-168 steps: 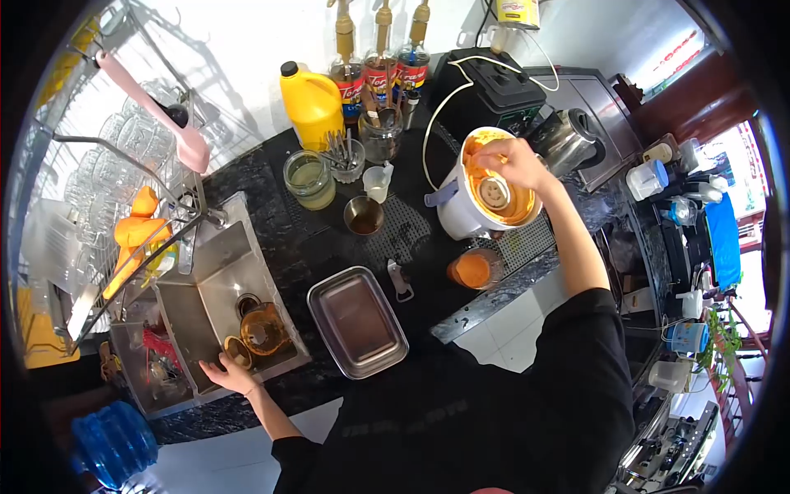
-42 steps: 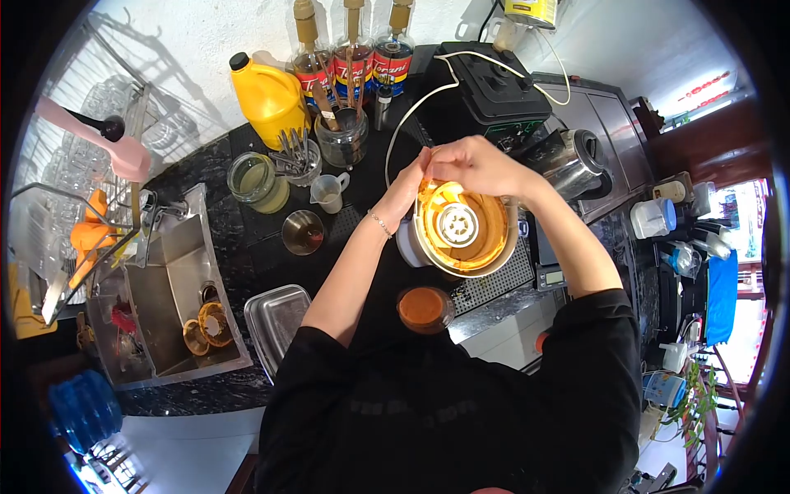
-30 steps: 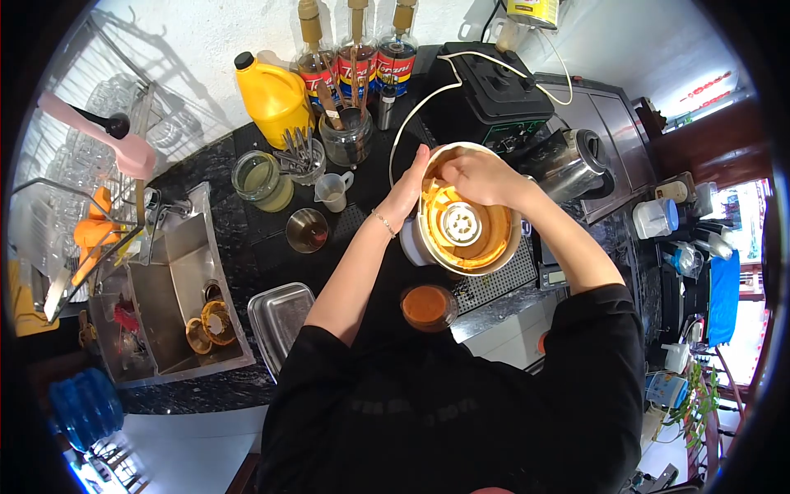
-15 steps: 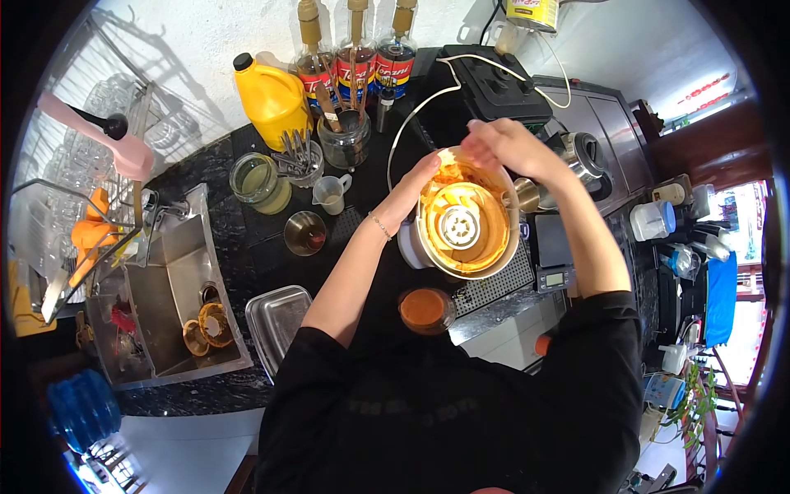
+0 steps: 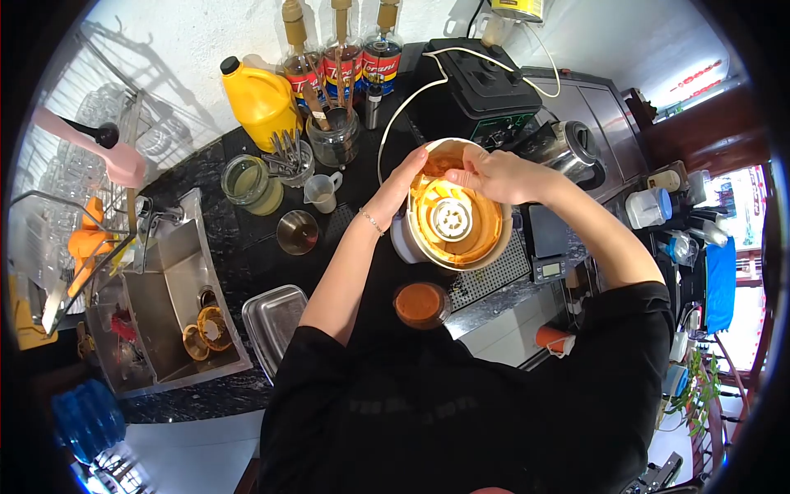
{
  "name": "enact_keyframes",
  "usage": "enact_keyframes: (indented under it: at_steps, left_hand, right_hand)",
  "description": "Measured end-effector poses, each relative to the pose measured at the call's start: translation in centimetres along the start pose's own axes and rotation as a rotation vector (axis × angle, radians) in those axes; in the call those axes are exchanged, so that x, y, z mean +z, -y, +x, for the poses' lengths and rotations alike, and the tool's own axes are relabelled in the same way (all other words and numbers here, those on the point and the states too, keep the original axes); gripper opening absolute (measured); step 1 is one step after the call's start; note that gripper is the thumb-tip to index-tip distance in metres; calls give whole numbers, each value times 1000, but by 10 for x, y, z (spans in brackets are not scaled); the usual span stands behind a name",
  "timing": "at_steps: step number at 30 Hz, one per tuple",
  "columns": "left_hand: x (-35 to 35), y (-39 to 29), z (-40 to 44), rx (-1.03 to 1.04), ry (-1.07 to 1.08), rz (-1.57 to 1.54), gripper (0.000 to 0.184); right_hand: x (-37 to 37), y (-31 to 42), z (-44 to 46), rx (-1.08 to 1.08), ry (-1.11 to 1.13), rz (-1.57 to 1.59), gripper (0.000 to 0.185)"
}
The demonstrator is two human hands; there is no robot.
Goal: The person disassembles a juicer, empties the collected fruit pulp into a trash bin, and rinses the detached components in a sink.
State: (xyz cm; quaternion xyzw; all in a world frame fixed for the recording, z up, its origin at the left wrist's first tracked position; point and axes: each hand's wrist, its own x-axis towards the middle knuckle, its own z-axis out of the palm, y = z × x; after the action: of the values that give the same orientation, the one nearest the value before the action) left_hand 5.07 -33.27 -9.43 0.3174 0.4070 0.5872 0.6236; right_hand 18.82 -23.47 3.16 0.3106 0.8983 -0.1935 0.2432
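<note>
- My left hand is clasping the left edge of the white tub, its palm lying along the outer wall; some of its fingers are hiding behind the tub.
- My right hand is reaching over the far right part of the rim, its thumb pointing left across the opening. Its fingers are curling, but I am not able to tell whether they are closing on the rim, on pulp or on nothing.
- The tub is sitting between my two hands, in front of my chest and above the perforated mat. Both hands are touching it, neither being clearly nearer.
- Its mouth is facing up toward me and looking round, so no long axis is showing across it; the depth is running down and away from my grip. The hub is lying on my side of my right thumb.
- Inside, the wall is wearing a wet, uneven orange coat, thicker-looking near the hub, and bright light is washing over it. The hub is showing pale, round and slotted.
- A glass of orange-brown liquid is standing just beside the tub, nearer my body.
</note>
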Motion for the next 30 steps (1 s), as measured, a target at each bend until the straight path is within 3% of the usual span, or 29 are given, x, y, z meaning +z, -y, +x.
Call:
enact_keyframes:
  at_steps: [6,10,15,21,25,30]
  left_hand:
    - [-1,1,1,-1,24,-25,53]
    - [0,0,-1,22,1,21,52]
    - [-3,8,5,18,-11,-37,57]
    - [-3,1,1,8,17,-37,50]
    - [-4,6,3,38,18,-16,50]
    - [-6,15,6,74,-56,-33,56]
  right_hand:
    - [22,-16,19,-108,-150,-198,77]
    - [-6,-2,1,50,-171,195,83]
    - [5,9,11,194,-97,-54,84]
    - [8,10,26,185,-131,46,79]
    - [24,-4,20,-262,-326,388,71]
    - [37,-16,27,-186,-170,530,59]
